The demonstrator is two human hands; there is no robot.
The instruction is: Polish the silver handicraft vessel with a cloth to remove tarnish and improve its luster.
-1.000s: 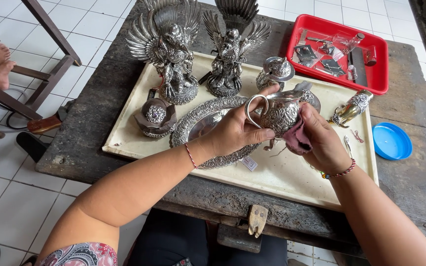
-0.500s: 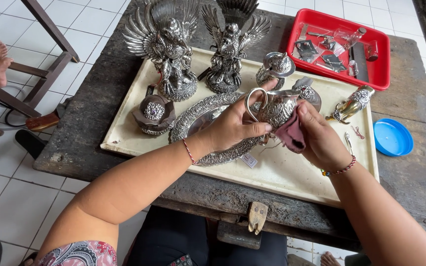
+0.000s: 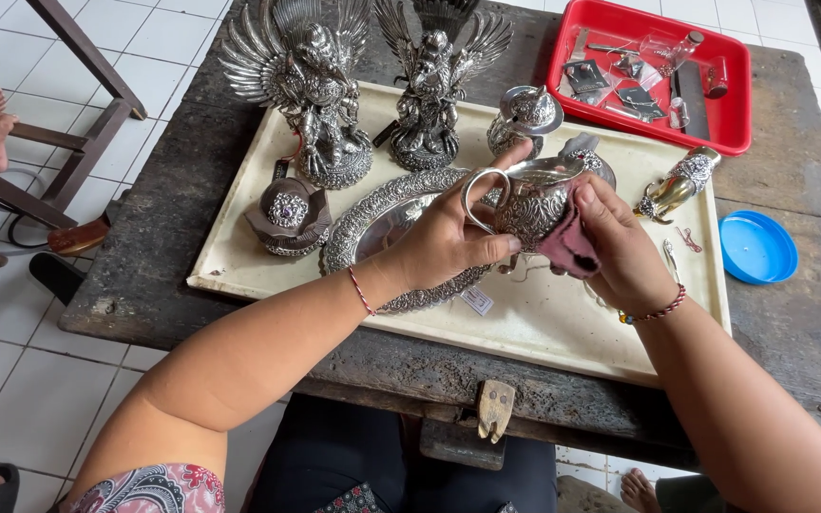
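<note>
Two hands are meeting over the cream tray [image 3: 239, 275], and between them sits the silver creamer jug [image 3: 529, 198], lifted just above the embossed oval platter [image 3: 382, 228]. The left hand [image 3: 444, 242] is gripping the jug by its looped handle side, thumb underneath, forefinger stretching up over the rim. The right hand [image 3: 620, 247] is pinching a pink polishing cloth [image 3: 567, 245] and pressing it against the jug's belly. Two winged silver statues [image 3: 311, 85] are standing behind. Compared with a second ago, the jug is sitting a touch more upright, the left forefinger is reaching higher, and both grips are staying firm.
</note>
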